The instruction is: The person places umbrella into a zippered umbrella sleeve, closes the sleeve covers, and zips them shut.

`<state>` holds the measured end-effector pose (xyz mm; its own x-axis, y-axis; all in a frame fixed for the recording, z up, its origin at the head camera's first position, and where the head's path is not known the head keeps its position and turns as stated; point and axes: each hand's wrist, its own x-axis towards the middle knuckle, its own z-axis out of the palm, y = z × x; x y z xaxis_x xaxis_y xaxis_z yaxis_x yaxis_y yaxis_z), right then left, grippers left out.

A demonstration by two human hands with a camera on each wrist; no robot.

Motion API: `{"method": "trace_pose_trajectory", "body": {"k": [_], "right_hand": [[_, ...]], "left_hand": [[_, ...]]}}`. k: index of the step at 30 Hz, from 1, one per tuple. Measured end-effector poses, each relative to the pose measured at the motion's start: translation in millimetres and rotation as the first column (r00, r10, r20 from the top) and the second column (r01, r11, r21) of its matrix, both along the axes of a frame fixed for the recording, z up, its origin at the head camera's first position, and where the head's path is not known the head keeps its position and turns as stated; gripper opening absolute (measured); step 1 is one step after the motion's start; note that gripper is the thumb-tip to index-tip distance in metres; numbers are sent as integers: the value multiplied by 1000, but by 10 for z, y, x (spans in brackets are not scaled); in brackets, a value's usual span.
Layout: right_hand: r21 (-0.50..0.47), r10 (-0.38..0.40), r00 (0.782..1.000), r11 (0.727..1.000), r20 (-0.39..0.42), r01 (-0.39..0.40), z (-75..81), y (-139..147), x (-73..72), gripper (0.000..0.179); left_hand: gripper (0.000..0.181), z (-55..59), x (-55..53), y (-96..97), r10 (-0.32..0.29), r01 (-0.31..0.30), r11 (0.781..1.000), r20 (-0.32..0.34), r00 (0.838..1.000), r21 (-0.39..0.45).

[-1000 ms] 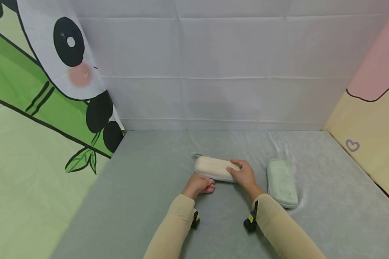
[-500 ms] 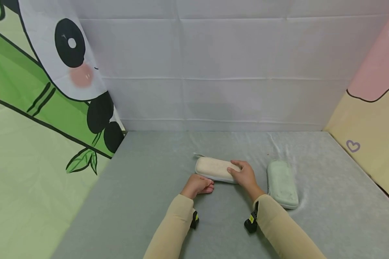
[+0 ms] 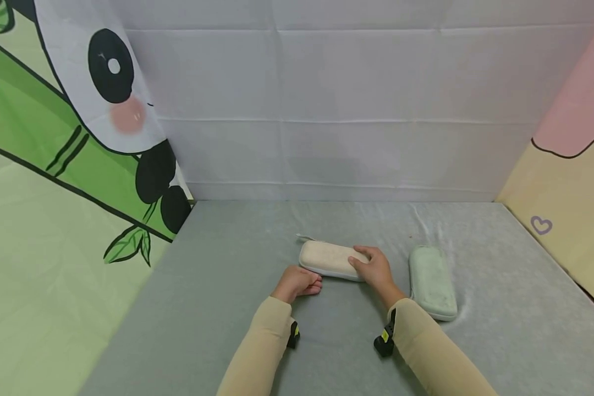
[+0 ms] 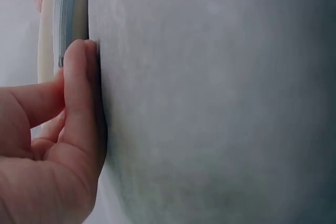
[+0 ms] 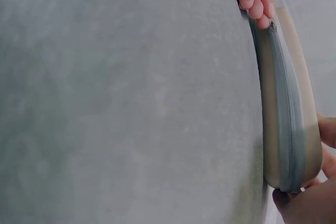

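Note:
A cream pencil case (image 3: 326,258) with a grey zipper (image 5: 286,103) along its side lies crosswise on the cloth-covered table. At its front left corner my left hand (image 3: 297,282) pinches the zipper pull between thumb and curled fingers; the pull itself is hidden in the grip. In the right wrist view the zipper slider (image 5: 272,25) shows right at those fingertips. My right hand (image 3: 374,270) holds the case's right end, with the thumb on top and the other fingers round the far side. The zipper's teeth look closed between the two hands.
A pale green zippered case (image 3: 433,283) lies lengthwise to the right, beside my right forearm. A grey cloth (image 3: 218,264) covers the table. White folded fabric (image 3: 346,99) stands behind, with printed panels at both sides.
My left hand has slid a little to the left along the case's front edge. The right hand keeps its hold, and the case stays in place.

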<state>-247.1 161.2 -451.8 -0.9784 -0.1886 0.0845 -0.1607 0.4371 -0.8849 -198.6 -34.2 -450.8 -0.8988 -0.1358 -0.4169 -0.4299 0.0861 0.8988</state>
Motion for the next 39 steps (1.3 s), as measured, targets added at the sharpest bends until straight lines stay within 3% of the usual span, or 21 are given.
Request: {"method": "trace_pose_trajectory", "body": {"k": [10,19,26,33,39], "right_hand": [[-5,-10,1000,1000,8,10,-19,-4,-16,40],[-1,-18,1000,1000,10,18,-13,-11,-11,40],[-5,-20,1000,1000,9,20,-14,-7,-14,40],[2,-22,1000,1000,8,22,-2,-3,-9,40],[3,-28,1000,1000,13,28,4,-2,0,40]], "left_hand": [[14,-12,-6,-44,-3,3,1000,6,1000,4],[13,-10,-12,-106,56,-56,998,14,998,-15],[13,-12,-26,-141,47,-46,999,14,999,-4],[14,-6,-38,-186,89,-90,996,21,996,2],[14,-31,-45,-226,91,-91,996,9,996,6]]}}
